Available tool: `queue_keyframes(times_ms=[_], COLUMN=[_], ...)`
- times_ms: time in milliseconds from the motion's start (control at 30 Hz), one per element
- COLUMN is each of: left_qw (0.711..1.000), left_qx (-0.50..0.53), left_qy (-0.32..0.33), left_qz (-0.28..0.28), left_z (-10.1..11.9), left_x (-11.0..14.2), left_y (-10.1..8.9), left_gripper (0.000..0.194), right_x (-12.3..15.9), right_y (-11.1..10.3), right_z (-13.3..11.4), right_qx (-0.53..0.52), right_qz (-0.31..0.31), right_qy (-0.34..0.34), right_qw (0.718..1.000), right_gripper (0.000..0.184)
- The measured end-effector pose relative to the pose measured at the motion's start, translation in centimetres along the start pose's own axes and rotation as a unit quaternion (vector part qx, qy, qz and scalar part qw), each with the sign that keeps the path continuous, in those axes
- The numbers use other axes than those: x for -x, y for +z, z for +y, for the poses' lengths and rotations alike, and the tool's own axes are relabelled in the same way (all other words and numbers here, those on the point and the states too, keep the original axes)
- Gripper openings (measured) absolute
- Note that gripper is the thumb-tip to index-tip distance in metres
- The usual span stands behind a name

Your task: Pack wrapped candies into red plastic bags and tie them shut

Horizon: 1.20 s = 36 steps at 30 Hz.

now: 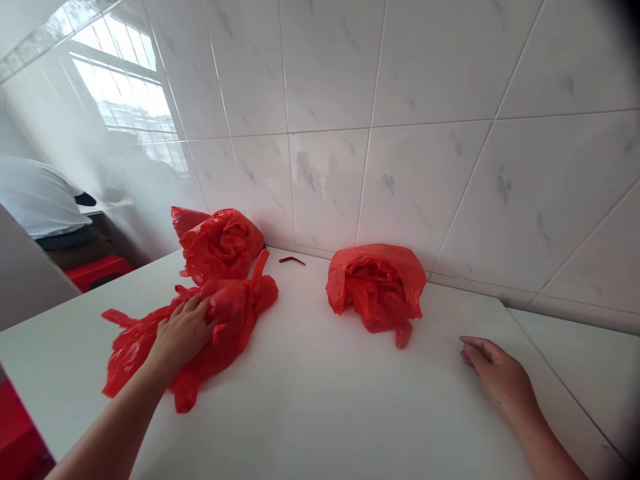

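Observation:
A crumpled red plastic bag [227,340] lies spread on the left part of the white tabletop, its handles sticking out. My left hand [186,328] is on top of it, back upward, with the fingers bent into the plastic; the thumb is hidden. Behind it, a bunched red plastic bag [225,243] rests near the wall. A third red plastic bag [377,287] sits bunched at the middle, mouth facing me. Over the table at the right, my right hand [497,373] has its fingers curled together, nothing visible in them.
A small dark red bent strip [292,260] lies on the white table [320,413] near the tiled wall [330,187]. A seam crosses the tabletop at right. At far left are a person in a white shirt [40,197] and a red stool [100,270].

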State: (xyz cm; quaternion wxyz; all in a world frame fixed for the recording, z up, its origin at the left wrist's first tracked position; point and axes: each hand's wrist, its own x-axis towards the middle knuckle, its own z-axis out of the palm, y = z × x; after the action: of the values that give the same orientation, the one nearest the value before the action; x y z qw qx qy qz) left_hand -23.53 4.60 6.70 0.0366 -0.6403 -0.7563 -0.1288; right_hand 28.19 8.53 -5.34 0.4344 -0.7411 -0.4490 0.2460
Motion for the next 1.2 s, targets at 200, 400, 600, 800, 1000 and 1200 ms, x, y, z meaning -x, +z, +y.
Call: queue_keyframes(times_ms=[200,400,600,800,1000,1200], left_qw=[0.998,0.996,0.933,0.872,0.83,0.836], left_qx=[-0.052,-0.085,0.034,0.123,0.261,0.355], left_qy=[-0.037,-0.033,0.106,0.463,0.493,0.416], left_qz=[0.012,0.013,0.341,0.102,-0.014,-0.031], left_z=[-3.6,-4.7,2.2,10.9,20.2,25.2], left_x=[-2.8,-3.8,-1.8,0.0,-0.8,-1.9], left_y=[3.7,4.9,4.2,7.9,12.5,15.0], left_gripper=[0.044,0.044,0.039,0.032,0.05,0.097], right_x=[0.3,3.0,5.2,4.6,5.0,3.7], right_y=[-0.1,1.8,8.3,10.7,8.7,4.7], right_z=[-0.7,-2.8,-6.3,-7.0,-6.5,-5.0], right_qx=[0.023,0.152,0.199,0.249,0.135,-0.12], right_qz=[0.005,0.046,0.065,0.035,-0.059,-0.236], right_qy=[-0.027,-0.155,-0.386,-0.313,-0.246,-0.129], right_qw=[0.999,0.975,0.899,0.916,0.958,0.956], right_gripper=[0.039,0.029,0.042,0.061,0.011,0.023])
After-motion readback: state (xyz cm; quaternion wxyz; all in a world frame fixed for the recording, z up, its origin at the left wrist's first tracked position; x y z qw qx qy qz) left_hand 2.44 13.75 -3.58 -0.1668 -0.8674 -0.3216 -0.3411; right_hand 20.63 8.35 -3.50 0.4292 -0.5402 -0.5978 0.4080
